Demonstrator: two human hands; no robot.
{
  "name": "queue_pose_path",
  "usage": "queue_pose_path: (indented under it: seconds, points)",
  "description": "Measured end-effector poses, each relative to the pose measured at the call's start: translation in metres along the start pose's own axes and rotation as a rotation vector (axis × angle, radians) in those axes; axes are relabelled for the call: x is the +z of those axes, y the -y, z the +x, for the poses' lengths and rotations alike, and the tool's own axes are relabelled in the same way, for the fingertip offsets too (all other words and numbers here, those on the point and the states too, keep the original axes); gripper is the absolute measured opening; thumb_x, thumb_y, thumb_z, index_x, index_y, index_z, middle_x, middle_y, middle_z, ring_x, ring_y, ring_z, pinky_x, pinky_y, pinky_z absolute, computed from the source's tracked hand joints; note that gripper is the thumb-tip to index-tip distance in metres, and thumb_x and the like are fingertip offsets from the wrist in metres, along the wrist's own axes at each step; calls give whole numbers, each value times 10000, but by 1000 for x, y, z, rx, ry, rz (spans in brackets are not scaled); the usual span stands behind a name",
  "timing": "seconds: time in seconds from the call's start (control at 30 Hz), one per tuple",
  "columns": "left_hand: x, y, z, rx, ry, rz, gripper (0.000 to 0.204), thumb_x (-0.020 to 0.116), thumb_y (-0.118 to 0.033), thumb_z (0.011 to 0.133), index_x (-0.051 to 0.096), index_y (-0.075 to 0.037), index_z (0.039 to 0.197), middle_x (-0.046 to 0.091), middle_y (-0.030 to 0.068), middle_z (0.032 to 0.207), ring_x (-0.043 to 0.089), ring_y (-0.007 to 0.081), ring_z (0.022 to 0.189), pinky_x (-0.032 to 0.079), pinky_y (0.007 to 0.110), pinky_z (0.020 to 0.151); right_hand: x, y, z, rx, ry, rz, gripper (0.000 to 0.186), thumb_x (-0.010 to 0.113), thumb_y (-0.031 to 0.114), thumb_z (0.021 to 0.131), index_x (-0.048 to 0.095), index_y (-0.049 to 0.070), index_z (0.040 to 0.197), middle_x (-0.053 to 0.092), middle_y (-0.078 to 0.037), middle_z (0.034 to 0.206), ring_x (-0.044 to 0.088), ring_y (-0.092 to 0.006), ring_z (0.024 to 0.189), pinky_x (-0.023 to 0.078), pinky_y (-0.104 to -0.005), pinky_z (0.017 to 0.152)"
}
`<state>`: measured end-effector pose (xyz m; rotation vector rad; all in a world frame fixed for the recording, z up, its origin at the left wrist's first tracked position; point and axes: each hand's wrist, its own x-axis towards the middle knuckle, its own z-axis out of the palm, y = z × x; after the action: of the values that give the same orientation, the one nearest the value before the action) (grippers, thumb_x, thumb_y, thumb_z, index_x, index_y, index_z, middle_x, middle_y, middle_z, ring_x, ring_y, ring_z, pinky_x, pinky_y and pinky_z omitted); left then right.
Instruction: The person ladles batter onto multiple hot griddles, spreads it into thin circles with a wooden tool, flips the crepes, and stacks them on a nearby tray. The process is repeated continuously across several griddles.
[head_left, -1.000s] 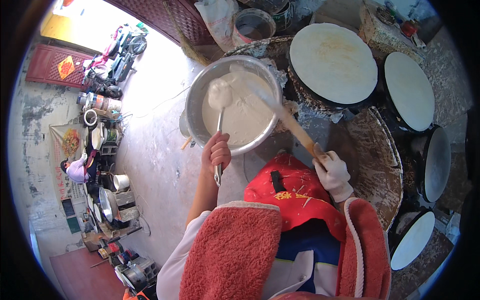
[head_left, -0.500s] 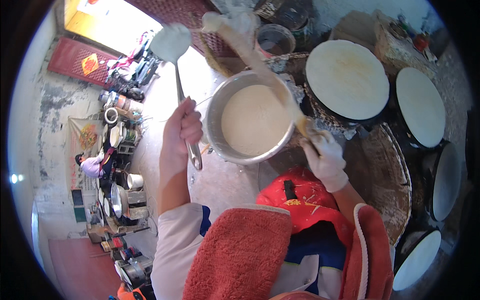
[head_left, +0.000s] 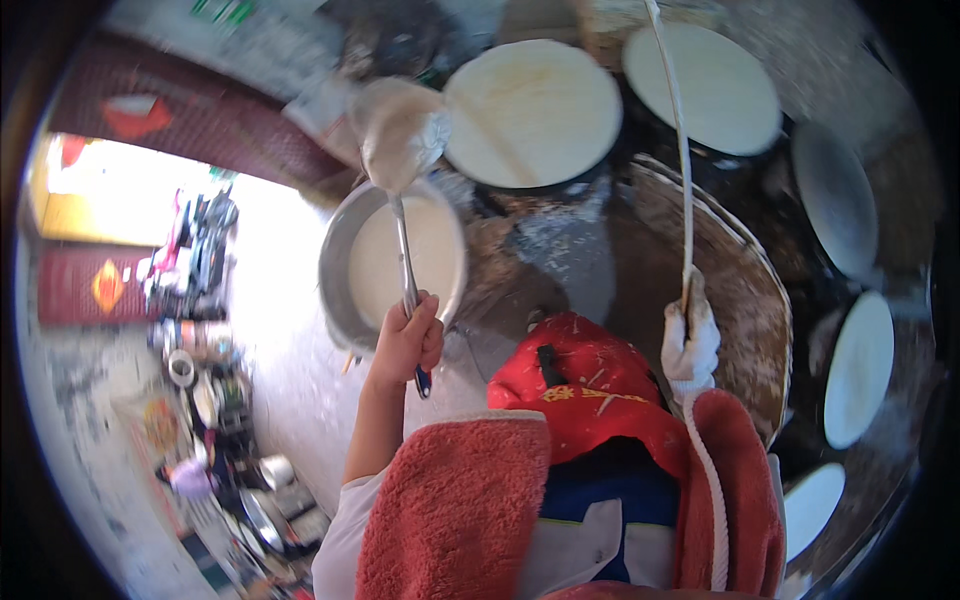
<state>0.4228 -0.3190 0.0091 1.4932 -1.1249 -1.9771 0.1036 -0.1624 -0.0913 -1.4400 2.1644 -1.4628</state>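
My left hand is closed round the handle of a metal ladle. Pale batter shows on its blurred bowl, which hangs past the far rim of a metal pot, beside the nearest griddle. Pale batter lies inside the pot. In a white glove, my right hand grips a long thin wooden stick. The stick points away from me, and its far end runs out of view. Ahead, a round pale sheet of batter covers one griddle, and another pale sheet lies to its right.
More round griddles curve down the right side: a bare grey one and pale-covered ones. A brown curved board lies between them and me. At the left, a person is among pots and stoves, near a bright doorway.
My view has swung right, so the pot and griddles sit farther left. The ladle has moved from the pot's left to its far rim. The stick has swung from over the pot to the right.
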Motion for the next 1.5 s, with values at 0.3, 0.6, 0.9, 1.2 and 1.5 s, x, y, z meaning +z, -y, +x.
queue_pose_path:
  seconds: [0.3,0.6,0.9,1.2,1.5]
  points:
    - [212,-22,96,-1036,777,-754,321,382,-297,1044,370,-147,760,252,-85,480,255,37,328,224,211,300,-69,-64,-85,534,-510,78,456,595,-13,890,510,-30,1338,593,-211,1276,631,-263,1063,461,-296,945]
    - [485,-65,192,-621,1036,315,340,497,-329,995,388,-182,708,248,-82,519,224,53,373,190,239,333,-130,-153,-50,866,-947,266,417,538,125,966,496,-20,1354,580,-160,1310,533,-183,1200,392,-285,1015]
    - [734,19,246,-758,1067,422,310,471,-213,994,333,-149,725,246,-73,524,229,58,369,233,247,347,-147,-261,93,790,-1235,430,412,555,142,960,518,-38,1329,597,-108,1251,538,-139,1108,393,-261,991]
    - [723,2,326,208,877,982,277,581,-266,937,447,-50,826,372,-30,504,340,112,343,268,312,312,-149,-263,123,1074,-1213,542,450,541,200,961,505,4,1365,615,-71,1229,551,-127,1073,415,-253,947]
    - [729,-136,312,-458,1176,227,318,462,-289,1014,379,-156,737,243,-70,486,191,57,339,191,246,305,-194,-301,232,1188,-1034,397,501,549,373,887,599,53,1269,669,-129,992,604,-220,910,452,-313,854]
